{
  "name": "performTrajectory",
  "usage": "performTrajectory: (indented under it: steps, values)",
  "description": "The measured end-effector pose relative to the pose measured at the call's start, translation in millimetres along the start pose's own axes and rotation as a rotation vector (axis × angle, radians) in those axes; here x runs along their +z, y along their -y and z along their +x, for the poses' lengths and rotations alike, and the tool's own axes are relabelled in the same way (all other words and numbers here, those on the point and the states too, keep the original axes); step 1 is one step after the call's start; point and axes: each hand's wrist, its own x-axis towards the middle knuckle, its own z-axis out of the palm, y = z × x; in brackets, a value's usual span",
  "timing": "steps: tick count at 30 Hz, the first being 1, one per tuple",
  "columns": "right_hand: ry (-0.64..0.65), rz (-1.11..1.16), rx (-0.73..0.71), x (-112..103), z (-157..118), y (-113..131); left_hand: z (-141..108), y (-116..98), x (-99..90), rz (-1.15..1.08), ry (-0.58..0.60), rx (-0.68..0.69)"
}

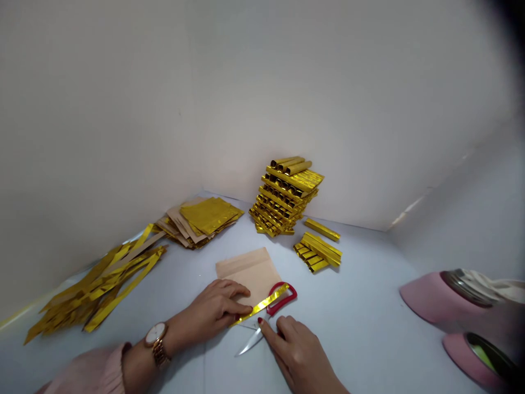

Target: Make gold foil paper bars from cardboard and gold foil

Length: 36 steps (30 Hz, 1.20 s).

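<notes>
A sheet of gold paper point(249, 268) lies brown side up, with a narrow gold folded band point(268, 300) along its near edge. My left hand point(223, 302) is on the sheet, its thumb and fingers holding the near edge by the band. Scissors point(251, 343) with red handles lie partly under the band, blades pointing toward me and to the left. My right hand point(297, 350) is beside the blades, one digit stretched toward the band and the others loosely bent. It holds nothing that I can see; whether its tip touches the scissors I cannot tell.
Gold paper tubes point(283, 202) are stacked against the back wall, with several loose tubes point(318, 251) in front. A pile of gold and brown sheets point(209, 219) lies back left. Gold strips point(102, 284) spread along the left. Two pink containers point(426, 298) stand at right.
</notes>
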Motion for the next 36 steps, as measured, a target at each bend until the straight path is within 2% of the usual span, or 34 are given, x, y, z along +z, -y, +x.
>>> performTrajectory:
  steps: [11, 24, 36]
  values:
    - [0.043, 0.002, 0.030, -2.2, 3.7, 5.3, 0.2, -1.9, -3.0, -0.009, 0.015, -0.007]
    - [-0.044, -0.042, 0.029, 0.6, 7.9, 13.9, -1.0, -1.9, -2.9, -0.004, 0.028, -0.012]
    - [-0.047, -0.001, 0.028, 1.4, 10.6, 19.0, -1.1, -1.0, -4.4, -0.025, 0.016, -0.001]
